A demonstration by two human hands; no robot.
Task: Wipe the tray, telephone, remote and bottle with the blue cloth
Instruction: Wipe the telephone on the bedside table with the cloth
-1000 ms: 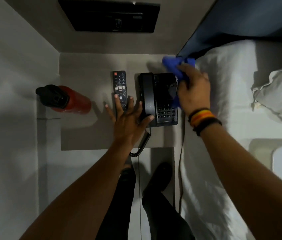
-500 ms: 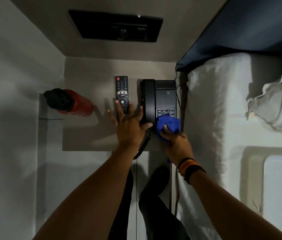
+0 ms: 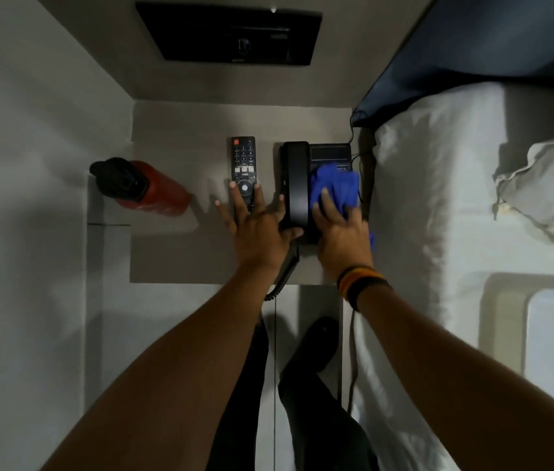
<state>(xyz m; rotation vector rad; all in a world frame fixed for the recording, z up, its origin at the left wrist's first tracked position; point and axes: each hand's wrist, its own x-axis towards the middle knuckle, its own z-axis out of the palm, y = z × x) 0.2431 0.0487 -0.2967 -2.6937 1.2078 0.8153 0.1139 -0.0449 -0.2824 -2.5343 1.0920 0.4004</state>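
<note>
Both of your hands are down on the bedside surface [image 3: 173, 253]; your right hand [image 3: 341, 239] presses the blue cloth [image 3: 335, 188] flat against the keypad face of the telephone [image 3: 302, 188], fingers spread over the bunched fabric and holding it to the phone rather than clenched into a fist; a corner of the cloth shows past the outer edge of that hand. Your left hand [image 3: 258, 232] lies open and flat, grasping nothing; its fingers rest over the near end of the remote [image 3: 243, 171] while the thumb touches the near end of the black handset [image 3: 295, 185], which sits in its cradle along the phone's left side. The coiled cord [image 3: 280, 280] drops off the near edge of the surface. The red bottle [image 3: 146, 188] with its black cap stands well apart to the left, at the surface's edge by the wall. A tray is hard to pick out in this dim light; it may be the pale surface under the phone and remote, but you cannot be sure. The white bed [image 3: 438, 198] runs along the right; striped bands [image 3: 360, 283] circle your right wrist.
</note>
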